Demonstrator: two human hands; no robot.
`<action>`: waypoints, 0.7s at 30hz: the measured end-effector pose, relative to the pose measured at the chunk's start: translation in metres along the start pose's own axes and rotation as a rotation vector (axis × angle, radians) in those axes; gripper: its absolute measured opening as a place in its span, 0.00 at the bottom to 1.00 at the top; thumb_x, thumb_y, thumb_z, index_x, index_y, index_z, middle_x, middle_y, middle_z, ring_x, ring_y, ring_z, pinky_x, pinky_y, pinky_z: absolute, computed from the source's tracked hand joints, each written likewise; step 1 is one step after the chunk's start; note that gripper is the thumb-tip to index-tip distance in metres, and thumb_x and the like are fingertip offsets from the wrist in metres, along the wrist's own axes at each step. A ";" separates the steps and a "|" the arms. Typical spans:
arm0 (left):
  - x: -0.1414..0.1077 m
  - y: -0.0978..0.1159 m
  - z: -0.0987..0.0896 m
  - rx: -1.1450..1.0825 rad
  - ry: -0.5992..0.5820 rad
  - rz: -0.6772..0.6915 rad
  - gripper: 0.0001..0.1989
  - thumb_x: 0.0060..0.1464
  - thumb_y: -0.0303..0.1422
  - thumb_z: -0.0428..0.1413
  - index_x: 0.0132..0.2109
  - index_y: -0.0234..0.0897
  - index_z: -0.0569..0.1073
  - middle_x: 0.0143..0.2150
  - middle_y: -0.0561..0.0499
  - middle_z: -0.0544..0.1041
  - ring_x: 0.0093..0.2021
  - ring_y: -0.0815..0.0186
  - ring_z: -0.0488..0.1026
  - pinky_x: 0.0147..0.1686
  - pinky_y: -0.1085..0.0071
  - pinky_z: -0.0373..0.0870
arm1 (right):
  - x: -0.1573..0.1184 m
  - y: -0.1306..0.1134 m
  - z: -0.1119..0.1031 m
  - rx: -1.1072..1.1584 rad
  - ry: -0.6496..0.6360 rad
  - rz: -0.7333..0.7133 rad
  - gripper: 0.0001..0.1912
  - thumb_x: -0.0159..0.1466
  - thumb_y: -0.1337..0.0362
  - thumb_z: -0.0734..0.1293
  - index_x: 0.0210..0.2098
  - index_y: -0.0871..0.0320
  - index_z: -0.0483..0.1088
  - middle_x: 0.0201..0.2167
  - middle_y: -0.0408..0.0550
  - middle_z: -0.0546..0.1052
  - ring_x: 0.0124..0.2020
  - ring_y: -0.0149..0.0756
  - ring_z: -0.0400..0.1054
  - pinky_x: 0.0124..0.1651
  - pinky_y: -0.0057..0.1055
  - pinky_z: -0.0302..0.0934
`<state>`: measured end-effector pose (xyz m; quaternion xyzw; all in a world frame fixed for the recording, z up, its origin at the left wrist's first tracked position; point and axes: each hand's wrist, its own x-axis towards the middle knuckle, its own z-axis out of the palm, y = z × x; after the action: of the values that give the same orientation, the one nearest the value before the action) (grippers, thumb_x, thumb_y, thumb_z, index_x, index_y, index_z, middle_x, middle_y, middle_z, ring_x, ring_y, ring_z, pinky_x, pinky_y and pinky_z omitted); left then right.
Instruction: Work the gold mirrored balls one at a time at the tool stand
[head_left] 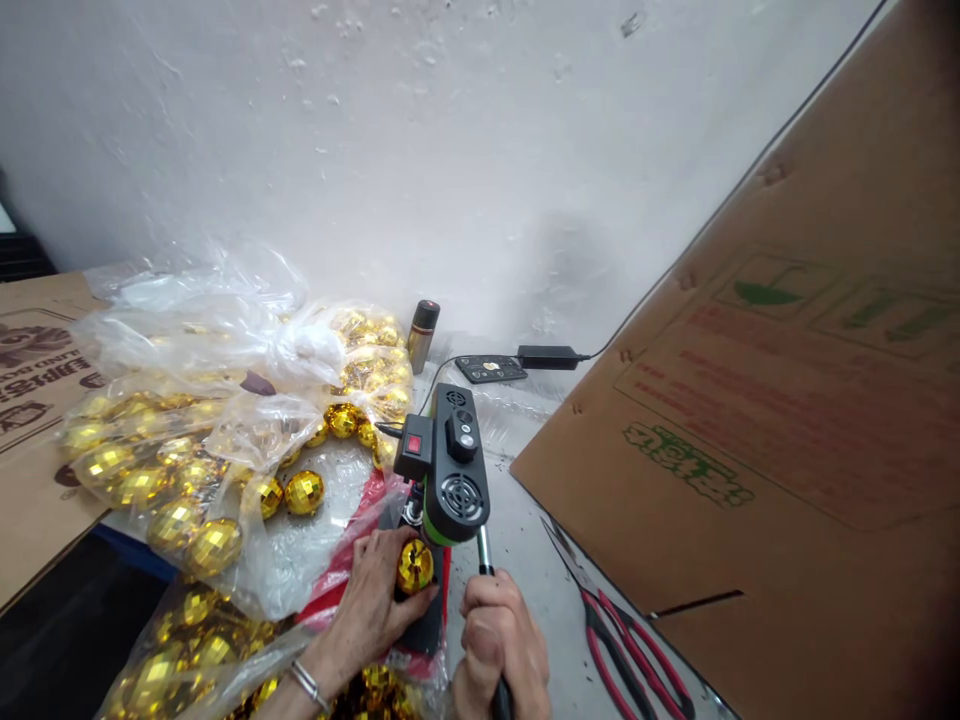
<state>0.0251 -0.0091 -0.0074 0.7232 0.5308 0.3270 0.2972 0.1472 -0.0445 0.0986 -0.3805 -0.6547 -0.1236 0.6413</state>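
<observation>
Ball (pixel 415 566), gold and mirror-faceted, sat in our left hand (pixel 373 588), over the black base (pixel 424 628) of the machine (pixel 459 455) and just beside the lower end of its head. We had it between thumb and fingers, the hand curled no wider than the ball itself; whether the ball touched the base, we could not tell. Our right hand (pixel 504 630) was closed in a fist round the black handle (pixel 503 700) of the metal lever (pixel 484 552), to the right of the base. On our left wrist we wore a silver bangle (pixel 305 680).

To our left, clear bags (pixel 296 350) full of more gold balls (pixel 214 545) spread over the table (pixel 525 570), near a red sheet (pixel 346 565). We saw a box with a red switch (pixel 414 443) on the machine's left side. Beyond the machine stood a can (pixel 423 338), and near it lay a dark slab (pixel 491 369) touching, or almost touching, an adapter (pixel 553 357). To our right, red-handled scissors (pixel 598 604) lay beside a large carton (pixel 787 400), which leaned at a slant. Ahead of us rose a pale wall (pixel 450 150).
</observation>
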 end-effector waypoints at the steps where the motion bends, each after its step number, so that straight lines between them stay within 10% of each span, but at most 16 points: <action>1: 0.000 0.001 -0.001 -0.004 -0.009 -0.005 0.21 0.58 0.35 0.67 0.57 0.40 0.76 0.50 0.42 0.82 0.53 0.44 0.76 0.55 0.46 0.72 | -0.001 -0.001 0.001 0.007 0.000 0.018 0.18 0.74 0.76 0.55 0.30 0.54 0.61 0.26 0.38 0.66 0.24 0.28 0.62 0.35 0.31 0.63; 21: 0.003 -0.004 0.003 -0.023 0.023 0.043 0.24 0.57 0.34 0.64 0.60 0.39 0.75 0.52 0.40 0.82 0.53 0.44 0.77 0.56 0.44 0.73 | -0.015 0.006 0.014 0.000 0.130 0.041 0.20 0.78 0.68 0.57 0.27 0.54 0.59 0.24 0.37 0.66 0.23 0.26 0.60 0.35 0.30 0.63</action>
<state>0.0261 -0.0056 -0.0119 0.7273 0.5145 0.3477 0.2923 0.1391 -0.0369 0.0802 -0.3851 -0.6036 -0.1351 0.6849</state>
